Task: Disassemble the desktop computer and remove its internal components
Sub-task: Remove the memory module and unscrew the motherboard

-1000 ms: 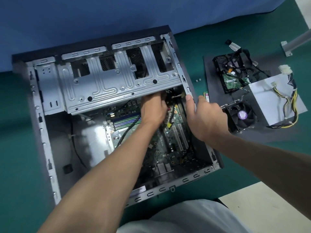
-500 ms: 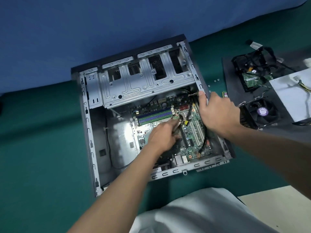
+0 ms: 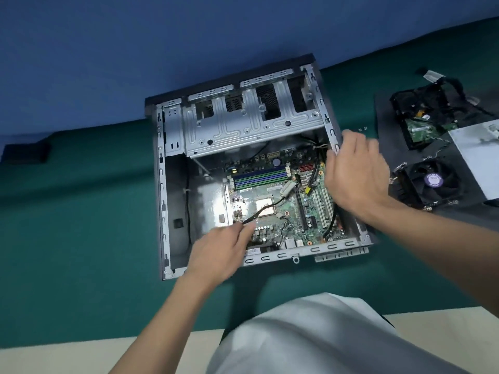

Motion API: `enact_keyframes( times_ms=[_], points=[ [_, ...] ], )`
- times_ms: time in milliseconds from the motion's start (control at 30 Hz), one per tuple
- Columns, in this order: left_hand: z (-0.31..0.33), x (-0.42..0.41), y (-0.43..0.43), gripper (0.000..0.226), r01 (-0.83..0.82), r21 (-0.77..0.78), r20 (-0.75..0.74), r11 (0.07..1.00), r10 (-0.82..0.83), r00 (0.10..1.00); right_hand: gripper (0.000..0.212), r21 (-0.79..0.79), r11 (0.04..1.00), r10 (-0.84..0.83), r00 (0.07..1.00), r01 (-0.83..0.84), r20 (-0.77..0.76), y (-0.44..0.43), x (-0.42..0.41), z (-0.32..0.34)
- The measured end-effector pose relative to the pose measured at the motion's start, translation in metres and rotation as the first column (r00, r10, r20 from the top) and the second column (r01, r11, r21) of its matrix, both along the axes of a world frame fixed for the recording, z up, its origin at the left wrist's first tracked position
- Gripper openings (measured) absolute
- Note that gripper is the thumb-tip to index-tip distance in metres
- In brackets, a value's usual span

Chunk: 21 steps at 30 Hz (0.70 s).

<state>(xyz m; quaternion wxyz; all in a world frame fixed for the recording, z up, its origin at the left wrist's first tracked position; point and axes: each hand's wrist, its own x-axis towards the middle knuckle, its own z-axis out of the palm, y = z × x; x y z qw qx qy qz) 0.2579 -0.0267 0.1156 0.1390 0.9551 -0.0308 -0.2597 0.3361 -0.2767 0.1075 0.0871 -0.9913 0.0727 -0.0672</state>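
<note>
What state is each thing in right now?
computer case, on its side, open
motherboard, mounted in case
CPU, exposed, no cooler
black cable, pinched by left hand
right hand, gripping case rim
cooler fan, out, on dark mat
hard drive, out, on mat

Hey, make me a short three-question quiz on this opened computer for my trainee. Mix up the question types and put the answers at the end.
1. True or false: the cooler fan sits mounted on the motherboard.
2. Fill the gap: the right hand grips the right rim of the computer ____.
3. Which hand holds the black cable that runs from the white connector? A) left hand B) right hand C) neither

Key
1. False: it lies on the dark mat beside the computer case.
2. case
3. A
</note>
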Motion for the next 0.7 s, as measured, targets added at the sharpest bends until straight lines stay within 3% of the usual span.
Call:
enact_keyframes(
  times_ms=[100, 200, 267, 367, 467, 600, 700],
  points=[
    [0.0, -0.017, 0.01, 0.07, -0.025, 0.137, 0.131, 0.99, 0.006, 0.991, 0.044, -0.155, 0.936, 0.316, 0.948, -0.317, -0.035, 0.005, -0.006, 0.005],
    [-0.005, -0.012, 0.006, 0.067, -0.047, 0.107, 0.116, 0.993, 0.034, 0.993, 0.037, -0.197, 0.744, 0.614, 0.77, -0.638, -0.174, 0.017, -0.012, 0.002],
    [-0.01, -0.004, 0.003, 0.063, -0.083, 0.059, 0.071, 0.995, 0.079, 0.994, 0.03, -0.063, 0.632, 0.725, 0.618, -0.772, -0.306, 0.031, -0.018, -0.002],
    [-0.011, 0.0, 0.002, 0.058, -0.151, 0.035, 0.045, 0.988, 0.149, 0.988, 0.025, 0.171, 0.618, 0.755, 0.519, -0.767, -0.4, 0.048, -0.019, -0.014],
    [-0.005, -0.003, 0.004, 0.049, -0.153, 0.035, 0.149, 0.988, 0.146, 0.978, 0.02, 0.236, 0.667, 0.734, 0.569, -0.707, -0.372, 0.059, -0.009, -0.027],
    [-0.001, 0.004, 0.029, 0.036, -0.015, 0.199, 0.467, 0.98, -0.081, 0.881, 0.025, 0.244, 0.768, 0.64, 0.715, -0.592, -0.28, 0.074, 0.024, -0.036],
    [-0.003, 0.015, 0.062, 0.048, -0.062, 0.293, 0.483, 0.954, -0.092, 0.871, 0.03, 0.249, 0.799, 0.598, 0.765, -0.547, -0.241, 0.097, 0.048, -0.038]
  ],
)
